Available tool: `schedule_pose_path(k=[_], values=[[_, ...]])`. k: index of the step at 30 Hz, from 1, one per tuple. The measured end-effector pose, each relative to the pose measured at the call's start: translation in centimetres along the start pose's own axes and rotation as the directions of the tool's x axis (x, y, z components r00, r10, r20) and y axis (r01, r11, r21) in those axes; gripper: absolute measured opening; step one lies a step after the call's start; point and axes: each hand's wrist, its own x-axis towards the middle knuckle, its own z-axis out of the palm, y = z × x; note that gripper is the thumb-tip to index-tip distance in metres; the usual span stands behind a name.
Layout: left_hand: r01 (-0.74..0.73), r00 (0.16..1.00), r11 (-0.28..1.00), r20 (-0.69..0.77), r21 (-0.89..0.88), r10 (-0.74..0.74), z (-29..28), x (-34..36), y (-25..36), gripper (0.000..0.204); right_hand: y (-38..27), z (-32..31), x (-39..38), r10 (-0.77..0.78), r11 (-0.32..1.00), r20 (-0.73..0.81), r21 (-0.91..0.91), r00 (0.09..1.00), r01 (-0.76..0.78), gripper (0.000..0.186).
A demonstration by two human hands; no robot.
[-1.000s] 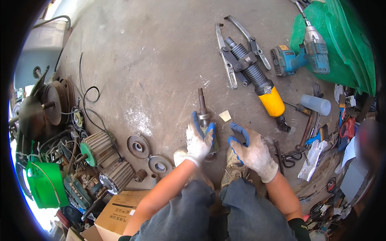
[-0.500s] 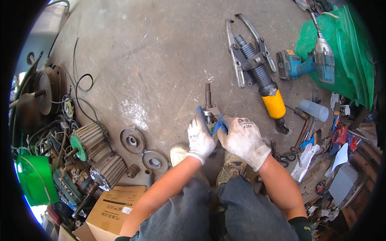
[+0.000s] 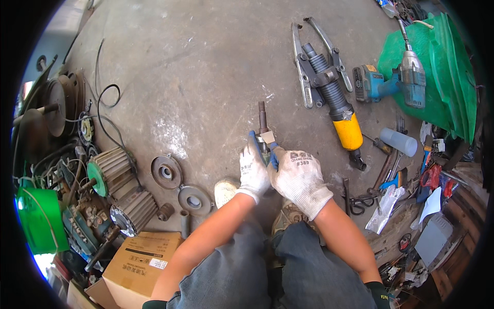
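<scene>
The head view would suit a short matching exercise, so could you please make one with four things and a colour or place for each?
Things:
1. Metal shaft
2. Cordless power tool
3. Cardboard box
4. Two-armed puller

Colours and places:
A. Lower left of the picture
B. Silver arms, dark threaded body and a yellow section
C. One end sticking out past the left hand and right hand
D. Mainly blue, at the upper right

Pairs: 1-C, 2-D, 3-A, 4-B
</scene>
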Motion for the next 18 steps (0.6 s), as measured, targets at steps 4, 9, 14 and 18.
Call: schedule_pose_path(k=[4, 9, 14, 18], values=[[-0.081, 0.996, 0.995, -0.036, 0.065, 0.084, 0.7, 0.3, 0.7, 0.091, 0.8, -0.4, 0.5, 0.02, 0.999, -0.043, 0.034, 0.999, -0.018, 0.037], [-0.066, 0.995, 0.996, -0.076, 0.059, 0.07, 1.6, 0.1, -0.3, 0.088, 1.1, 1.1, 1.1, 0.025, 0.999, -0.056, 0.041, 0.998, -0.023, 0.038], [-0.035, 0.999, 0.998, -0.019, 0.052, 0.036, 1.2, -0.5, 1.6, 0.091, 2.2, -0.7, -0.3, 0.047, 0.995, -0.022, 0.088, 0.999, -0.045, 0.036], [-0.044, 0.999, 0.997, 0.001, 0.056, 0.044, 1.5, -0.3, 1.0, 0.094, 1.9, -1.0, 0.6, 0.065, 0.995, 0.011, 0.078, 0.998, -0.065, 0.037]])
